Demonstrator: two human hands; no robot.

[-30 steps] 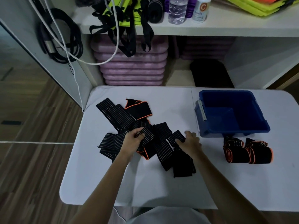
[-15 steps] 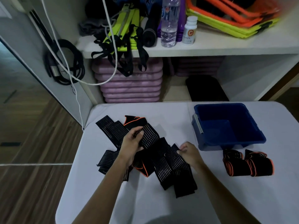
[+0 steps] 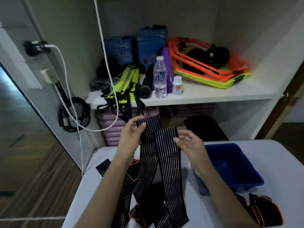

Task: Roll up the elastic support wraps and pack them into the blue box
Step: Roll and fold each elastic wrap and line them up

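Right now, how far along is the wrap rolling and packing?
Early. Two rolled wraps lie on the table beside the blue box, which looks empty. The left hand pinches a striped wrap lifted off the table, unrolled, with the right hand open at its edge. More loose wraps still wait on the table.

The lifted wrap [image 3: 162,155] is black with thin white stripes, the box [image 3: 233,168] deep blue, the rolled wraps [image 3: 263,211] black edged orange, the counter [image 3: 279,162] white.
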